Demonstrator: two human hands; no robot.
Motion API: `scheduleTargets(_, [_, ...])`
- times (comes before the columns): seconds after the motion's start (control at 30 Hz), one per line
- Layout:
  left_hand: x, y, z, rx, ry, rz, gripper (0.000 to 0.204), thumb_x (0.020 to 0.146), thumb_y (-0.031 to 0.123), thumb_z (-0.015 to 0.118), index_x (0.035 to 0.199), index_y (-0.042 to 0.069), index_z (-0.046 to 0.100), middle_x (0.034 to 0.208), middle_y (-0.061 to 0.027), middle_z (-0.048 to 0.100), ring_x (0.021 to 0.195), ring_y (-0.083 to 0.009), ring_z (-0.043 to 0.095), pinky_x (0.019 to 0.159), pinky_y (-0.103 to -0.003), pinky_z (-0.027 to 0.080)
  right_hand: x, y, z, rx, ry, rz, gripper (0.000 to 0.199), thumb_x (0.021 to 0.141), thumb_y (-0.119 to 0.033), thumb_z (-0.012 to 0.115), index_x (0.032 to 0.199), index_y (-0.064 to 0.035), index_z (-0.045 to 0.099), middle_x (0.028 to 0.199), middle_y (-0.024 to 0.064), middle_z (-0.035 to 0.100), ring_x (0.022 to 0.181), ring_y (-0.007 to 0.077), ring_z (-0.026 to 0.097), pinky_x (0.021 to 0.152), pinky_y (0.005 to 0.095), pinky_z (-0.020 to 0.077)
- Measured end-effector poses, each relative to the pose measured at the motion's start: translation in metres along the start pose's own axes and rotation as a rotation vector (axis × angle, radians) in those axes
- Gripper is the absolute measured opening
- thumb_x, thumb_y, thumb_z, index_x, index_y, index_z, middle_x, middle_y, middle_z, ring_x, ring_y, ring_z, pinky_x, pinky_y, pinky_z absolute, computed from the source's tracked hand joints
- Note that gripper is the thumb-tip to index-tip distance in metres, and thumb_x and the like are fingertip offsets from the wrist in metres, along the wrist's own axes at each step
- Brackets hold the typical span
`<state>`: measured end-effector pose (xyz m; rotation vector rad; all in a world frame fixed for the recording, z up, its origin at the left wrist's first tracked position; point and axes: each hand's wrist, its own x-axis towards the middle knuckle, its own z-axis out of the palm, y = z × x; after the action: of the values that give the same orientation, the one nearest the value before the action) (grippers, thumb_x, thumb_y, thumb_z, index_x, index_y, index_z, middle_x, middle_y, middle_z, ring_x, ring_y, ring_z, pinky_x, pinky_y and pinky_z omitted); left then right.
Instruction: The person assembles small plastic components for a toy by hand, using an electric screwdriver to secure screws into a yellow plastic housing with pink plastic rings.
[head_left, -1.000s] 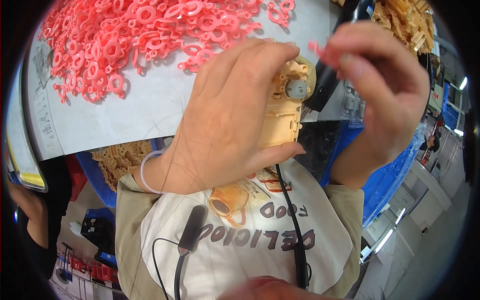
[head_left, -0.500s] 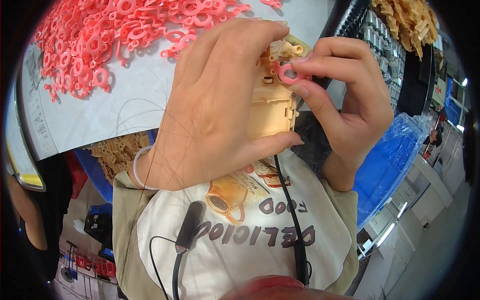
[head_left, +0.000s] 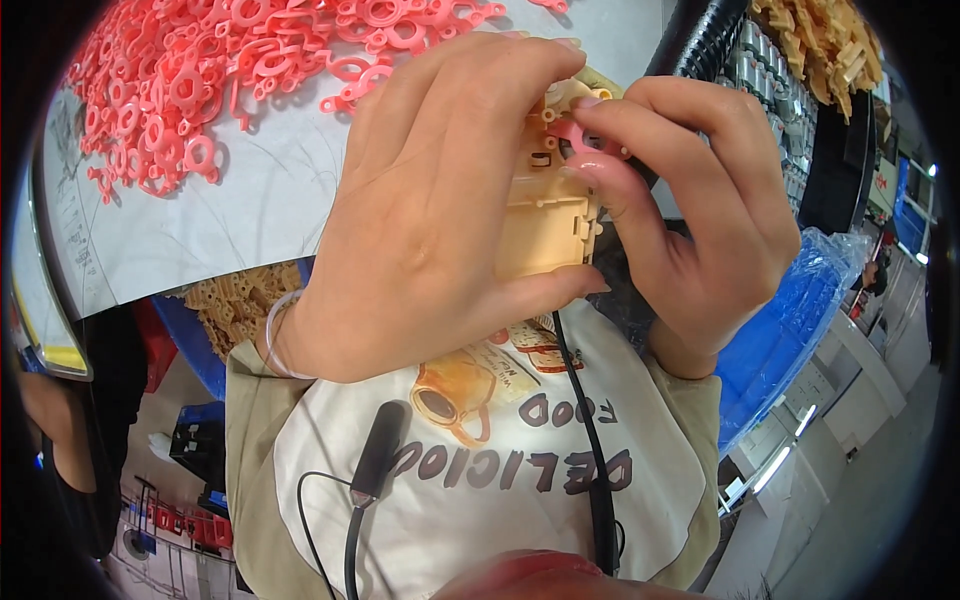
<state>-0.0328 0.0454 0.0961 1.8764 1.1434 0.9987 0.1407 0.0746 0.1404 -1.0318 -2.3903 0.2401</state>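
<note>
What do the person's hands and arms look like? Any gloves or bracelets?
No gloves: the left hand and right hand are both bare. A thin, pale band circles the left wrist; none shows on the right. The sleeves are plain tan.

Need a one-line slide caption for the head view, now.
Left hand holds a cream plastic housing; right hand pinches a pink ringed part at its upper end.
</note>
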Motion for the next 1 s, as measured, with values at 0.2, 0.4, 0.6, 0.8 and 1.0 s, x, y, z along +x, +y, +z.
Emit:
scheduleTargets(0.2, [-0.002,-0.002,-0.001,-0.009,0.001,0.013,0.092,0.047,0.015,0.083,0.128,0.002,0.040,0.126,-0.0114,0.048,0.111,-0.0278,0.046,0.094,-0.037,0.038,-0.002,0.007,0.001,0.066,-0.017,-0.032,0.024,0.063,-0.003,0.074,0.086,0.0006,0.067,0.085,0.0103,0.061,0.072,0.0196,0.058,0.062,0.0270,0.0460])
scheduleTargets(0.4, [0.000,-0.002,-0.001,-0.001,-0.008,0.017,0.092,0.046,0.015,0.083,0.127,0.003,0.041,0.125,-0.0117,0.049,0.111,-0.0278,0.046,0.094,-0.037,0.038,-0.007,0.009,0.003,0.134,-0.017,0.009,0.025,0.063,-0.002,0.074,0.086,0.0017,0.067,0.086,0.0115,0.060,0.074,0.0185,0.057,0.063,0.0263,0.0443])
scheduleTargets(0.6, [0.000,-0.002,0.000,-0.034,0.007,0.011,0.096,0.045,0.019,0.087,0.127,0.001,0.041,0.124,-0.0136,0.049,0.110,-0.0276,0.046,0.093,-0.036,0.038,-0.002,0.005,-0.001,0.334,-0.096,0.222,0.023,0.059,0.000,0.076,0.078,0.0035,0.064,0.087,0.0111,0.055,0.073,0.0170,0.051,0.064,0.0250,0.0415])
scheduleTargets(0.8, [0.003,-0.006,-0.002,-0.041,-0.010,0.066,0.099,0.043,0.021,0.089,0.127,-0.001,0.041,0.124,-0.0157,0.049,0.112,-0.0281,0.046,0.093,-0.036,0.038,0.009,0.003,-0.001,0.263,-0.177,0.182,0.023,0.056,0.001,0.076,0.072,0.0036,0.059,0.086,0.0109,0.053,0.075,0.0170,0.050,0.066,0.0244,0.0401])
scheduleTargets(1.0, [0.003,0.001,-0.005,-0.004,-0.017,0.036,0.101,0.044,0.030,0.089,0.127,-0.003,0.040,0.125,-0.0169,0.048,0.115,-0.0293,0.046,0.096,-0.037,0.037,0.006,0.012,-0.003,0.317,-0.180,0.158,0.027,0.059,-0.008,0.078,0.078,0.0030,0.062,0.094,0.0105,0.054,0.080,0.0167,0.050,0.069,0.0257,0.0399])
